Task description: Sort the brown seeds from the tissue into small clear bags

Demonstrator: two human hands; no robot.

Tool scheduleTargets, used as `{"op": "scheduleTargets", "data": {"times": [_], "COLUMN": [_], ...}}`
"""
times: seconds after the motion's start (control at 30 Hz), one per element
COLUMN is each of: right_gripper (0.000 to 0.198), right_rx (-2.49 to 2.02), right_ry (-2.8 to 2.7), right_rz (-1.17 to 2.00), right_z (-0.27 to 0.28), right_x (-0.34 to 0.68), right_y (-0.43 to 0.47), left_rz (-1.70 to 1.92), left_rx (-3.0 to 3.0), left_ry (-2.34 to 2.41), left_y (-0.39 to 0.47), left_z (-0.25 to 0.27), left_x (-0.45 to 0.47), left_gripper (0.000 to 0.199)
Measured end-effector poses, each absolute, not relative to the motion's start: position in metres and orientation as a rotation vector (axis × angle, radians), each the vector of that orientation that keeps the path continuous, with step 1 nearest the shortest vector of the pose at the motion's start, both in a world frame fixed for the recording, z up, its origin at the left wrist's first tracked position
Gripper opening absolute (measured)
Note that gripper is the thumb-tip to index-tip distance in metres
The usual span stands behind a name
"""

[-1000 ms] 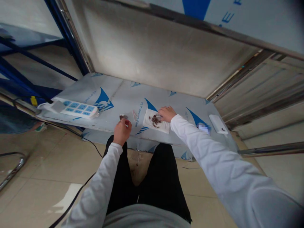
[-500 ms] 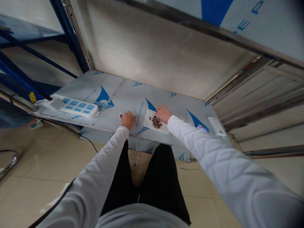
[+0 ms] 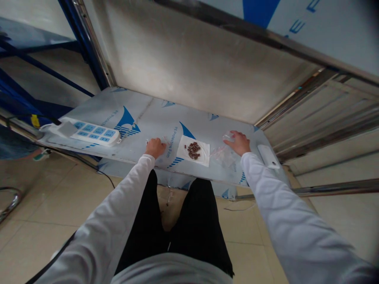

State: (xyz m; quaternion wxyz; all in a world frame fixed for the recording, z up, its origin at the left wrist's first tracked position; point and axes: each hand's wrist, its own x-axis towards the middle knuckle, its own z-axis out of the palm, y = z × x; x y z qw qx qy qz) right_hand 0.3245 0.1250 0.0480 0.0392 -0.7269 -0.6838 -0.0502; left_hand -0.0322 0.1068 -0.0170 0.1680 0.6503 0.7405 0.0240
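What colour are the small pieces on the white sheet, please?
The small pieces are brown, as the head view shows.

On your left, along that end of the bench (image 3: 154,122), you have a white power strip (image 3: 102,134) with blue socket faces, and a pale grey plug (image 3: 66,129) at its outer end. A black cable (image 3: 89,165) sags below the front edge, and a yellow tag (image 3: 35,120) shows near the blue metal frame (image 3: 81,39). Toward your right lies a white oblong device (image 3: 266,155) (a small dark spot marks its near end). Higher up, you face an upper shelf (image 3: 340,35) in blue-printed film, with a pale panel (image 3: 177,59) beneath it. At your far left, another person's blue clothing (image 3: 13,145) and a bent chrome tube (image 3: 12,205) show above beige floor tiles (image 3: 59,201)
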Motion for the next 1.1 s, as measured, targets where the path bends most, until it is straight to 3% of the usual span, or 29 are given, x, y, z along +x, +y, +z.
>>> {"op": "scheduleTargets", "data": {"times": [0.4, 0.57, 0.8, 0.93, 1.0, 1.1], "right_gripper": [0.074, 0.068, 0.085, 0.058, 0.041, 0.031], "right_rx": [-2.260, -2.326, -2.224, -1.702, -1.415, -1.155], "right_ry": [-2.129, -1.954, -1.696, -1.627, -1.632, -1.594], "right_rz": [0.143, 0.214, 0.085, 0.180, 0.482, 0.885], "right_z": [-0.056, -0.050, -0.018, 0.010, 0.021, 0.031], "right_x": [0.305, 0.304, 0.293, 0.247, 0.213, 0.171], "right_y": [0.067, 0.070, 0.064, 0.055, 0.051, 0.048], "left_rz": [0.399, 0.661, 0.901, 1.093, 1.154, 1.210], "left_rx": [1.814, 1.728, 1.571, 1.425, 1.318, 1.179], "left_ry": [2.215, 2.190, 2.076, 1.790, 1.588, 1.343], "left_y": [0.079, 0.064, 0.056, 0.056, 0.054, 0.047], "left_z": [0.030, 0.049, 0.053, 0.042, 0.039, 0.039], "left_x": [-0.033, -0.028, -0.027, -0.016, -0.005, 0.008], "left_gripper": [0.031, 0.027, 0.025, 0.029, 0.031, 0.032]}}
